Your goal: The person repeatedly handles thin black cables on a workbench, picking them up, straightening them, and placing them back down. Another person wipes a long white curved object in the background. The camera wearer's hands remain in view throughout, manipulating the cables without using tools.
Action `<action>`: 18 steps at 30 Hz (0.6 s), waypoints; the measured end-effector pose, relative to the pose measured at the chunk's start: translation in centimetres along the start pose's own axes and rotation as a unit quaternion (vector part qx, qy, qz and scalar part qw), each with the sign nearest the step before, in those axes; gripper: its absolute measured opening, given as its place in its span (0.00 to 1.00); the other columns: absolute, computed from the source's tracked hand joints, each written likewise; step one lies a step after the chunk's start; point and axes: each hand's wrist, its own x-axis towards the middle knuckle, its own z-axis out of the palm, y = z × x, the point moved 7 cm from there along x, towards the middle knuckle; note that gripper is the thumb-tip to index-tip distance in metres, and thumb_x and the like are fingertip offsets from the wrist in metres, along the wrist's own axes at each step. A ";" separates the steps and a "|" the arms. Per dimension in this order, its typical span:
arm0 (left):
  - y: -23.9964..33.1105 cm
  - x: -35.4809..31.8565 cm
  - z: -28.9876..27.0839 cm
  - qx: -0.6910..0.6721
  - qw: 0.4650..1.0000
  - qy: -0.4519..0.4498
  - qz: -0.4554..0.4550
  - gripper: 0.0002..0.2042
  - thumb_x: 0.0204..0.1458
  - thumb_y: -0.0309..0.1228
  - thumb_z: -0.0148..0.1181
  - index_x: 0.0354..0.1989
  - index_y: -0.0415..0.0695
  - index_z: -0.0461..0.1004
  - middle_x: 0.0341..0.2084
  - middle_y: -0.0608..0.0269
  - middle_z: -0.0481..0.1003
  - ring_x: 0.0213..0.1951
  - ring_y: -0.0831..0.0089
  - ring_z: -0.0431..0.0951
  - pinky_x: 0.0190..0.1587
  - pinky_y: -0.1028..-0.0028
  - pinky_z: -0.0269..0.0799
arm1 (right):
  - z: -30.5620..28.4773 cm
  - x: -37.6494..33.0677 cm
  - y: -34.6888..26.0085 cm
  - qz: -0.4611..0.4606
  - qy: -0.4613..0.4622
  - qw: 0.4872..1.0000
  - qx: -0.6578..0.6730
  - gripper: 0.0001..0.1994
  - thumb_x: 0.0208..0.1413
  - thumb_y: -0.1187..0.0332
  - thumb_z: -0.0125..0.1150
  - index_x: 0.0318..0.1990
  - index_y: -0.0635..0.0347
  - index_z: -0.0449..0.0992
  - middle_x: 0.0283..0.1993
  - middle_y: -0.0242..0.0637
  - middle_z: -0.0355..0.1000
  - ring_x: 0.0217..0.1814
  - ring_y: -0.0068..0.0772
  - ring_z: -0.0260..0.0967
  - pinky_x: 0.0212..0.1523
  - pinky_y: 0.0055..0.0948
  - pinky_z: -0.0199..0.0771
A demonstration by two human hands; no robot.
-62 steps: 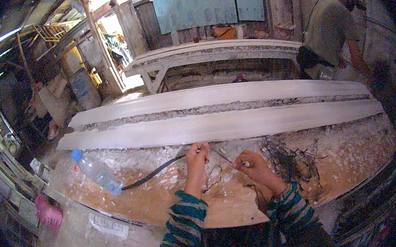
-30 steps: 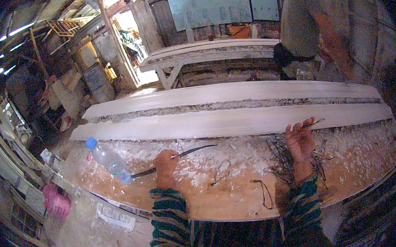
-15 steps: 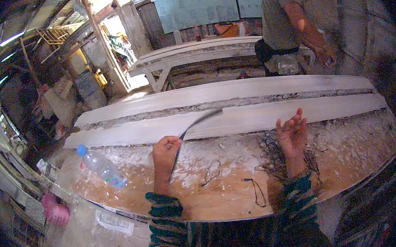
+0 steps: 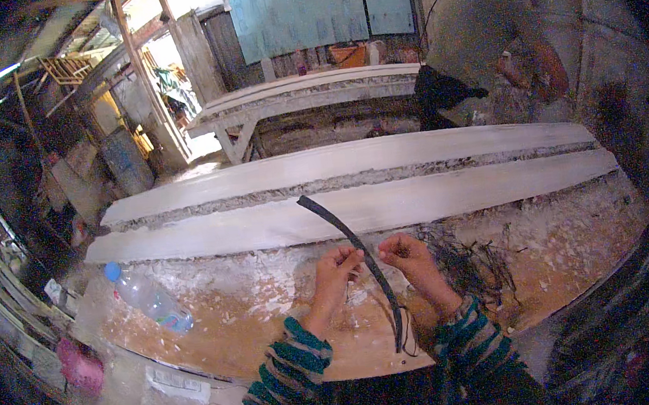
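Observation:
A long, thin, dark curved strip [image 4: 358,250] stands up between my hands over a wooden worktable [image 4: 275,340] dusted with white residue. My left hand [image 4: 337,273] pinches the strip near its middle. My right hand [image 4: 410,259] is closed just beside it, fingers at the same spot, seemingly on a thin strand. The strip's lower end reaches the table's near edge. Both forearms wear striped green and dark sleeves.
A pile of dark thin strands [image 4: 475,262] lies right of my hands. A clear plastic bottle with a blue cap [image 4: 146,298] lies at the left. Two long white moulded slabs [image 4: 356,207] run across behind. Another person [image 4: 481,39] stands at the far right by another bench.
My hands were apart half a second ago, the left one lifting the strip. Now they have come together at the centre and the strip stands more upright between them.

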 end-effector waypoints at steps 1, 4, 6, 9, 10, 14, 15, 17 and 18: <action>-0.5 0.0 -0.3 0.011 1.000 0.010 -0.010 0.07 0.47 0.31 0.58 0.26 0.41 0.71 0.18 0.69 0.70 0.20 0.82 0.69 0.19 0.82 0.64 | 0.1 0.0 0.0 0.001 -0.007 1.000 -0.013 0.06 0.46 0.73 0.60 0.32 0.61 0.71 0.32 0.29 0.70 0.35 0.19 0.65 0.37 0.20 0.66; -0.7 -0.1 0.0 0.027 1.000 -0.008 -0.002 0.07 0.47 0.31 0.58 0.28 0.40 0.71 0.18 0.68 0.70 0.20 0.82 0.69 0.20 0.82 0.64 | 1.0 0.0 -0.1 0.014 -0.028 0.999 -0.039 0.07 0.45 0.73 0.60 0.32 0.62 0.71 0.31 0.30 0.70 0.34 0.19 0.66 0.38 0.20 0.66; -1.1 -0.2 0.1 -0.005 1.000 -0.006 -0.026 0.08 0.47 0.31 0.58 0.28 0.39 0.72 0.19 0.67 0.70 0.21 0.82 0.69 0.20 0.82 0.64 | 1.5 -0.5 -0.9 -0.020 -0.022 0.999 -0.027 0.07 0.45 0.73 0.61 0.32 0.62 0.71 0.31 0.30 0.71 0.34 0.20 0.66 0.38 0.21 0.66; -1.2 -0.1 0.3 -0.042 0.998 -0.023 -0.034 0.08 0.47 0.32 0.58 0.30 0.39 0.72 0.20 0.67 0.71 0.21 0.81 0.69 0.21 0.82 0.65 | 1.9 -0.9 -1.2 0.004 -0.020 1.000 0.000 0.07 0.44 0.74 0.61 0.32 0.62 0.72 0.31 0.31 0.71 0.35 0.20 0.66 0.39 0.21 0.66; -1.2 -0.1 0.4 -0.055 0.997 -0.031 -0.035 0.08 0.47 0.32 0.58 0.30 0.39 0.72 0.20 0.67 0.71 0.22 0.81 0.69 0.22 0.82 0.65 | 1.9 -1.0 -1.0 0.034 -0.022 0.999 0.017 0.07 0.44 0.74 0.61 0.32 0.62 0.72 0.31 0.31 0.71 0.36 0.20 0.66 0.40 0.21 0.66; -1.0 -0.3 0.2 -0.044 0.998 -0.036 -0.021 0.09 0.48 0.32 0.57 0.31 0.39 0.72 0.21 0.67 0.72 0.23 0.81 0.70 0.25 0.81 0.67 | 1.9 -1.3 -2.2 0.000 -0.026 0.999 -0.034 0.07 0.43 0.75 0.62 0.32 0.62 0.72 0.31 0.31 0.71 0.35 0.21 0.66 0.40 0.21 0.66; -1.1 -0.3 0.3 -0.045 0.998 -0.044 -0.025 0.09 0.48 0.33 0.56 0.31 0.39 0.72 0.22 0.67 0.72 0.24 0.81 0.70 0.25 0.81 0.67 | 1.9 -1.3 -2.3 -0.004 -0.023 0.999 -0.035 0.07 0.43 0.75 0.62 0.32 0.63 0.72 0.31 0.31 0.71 0.35 0.20 0.66 0.40 0.21 0.66; -1.1 -0.3 0.6 -0.045 0.997 -0.057 -0.036 0.09 0.49 0.33 0.56 0.31 0.39 0.72 0.23 0.67 0.72 0.24 0.81 0.70 0.26 0.81 0.67 | 1.8 -1.3 -2.0 0.013 -0.020 1.000 0.003 0.08 0.42 0.76 0.62 0.32 0.63 0.72 0.31 0.30 0.71 0.34 0.20 0.66 0.39 0.21 0.66; -1.2 -0.4 0.6 -0.043 0.996 -0.063 -0.042 0.09 0.49 0.33 0.56 0.32 0.39 0.72 0.23 0.67 0.72 0.24 0.81 0.70 0.26 0.81 0.67 | 1.8 -1.2 -1.6 0.034 -0.021 0.998 0.043 0.08 0.42 0.76 0.61 0.32 0.63 0.72 0.30 0.30 0.71 0.33 0.20 0.66 0.38 0.20 0.66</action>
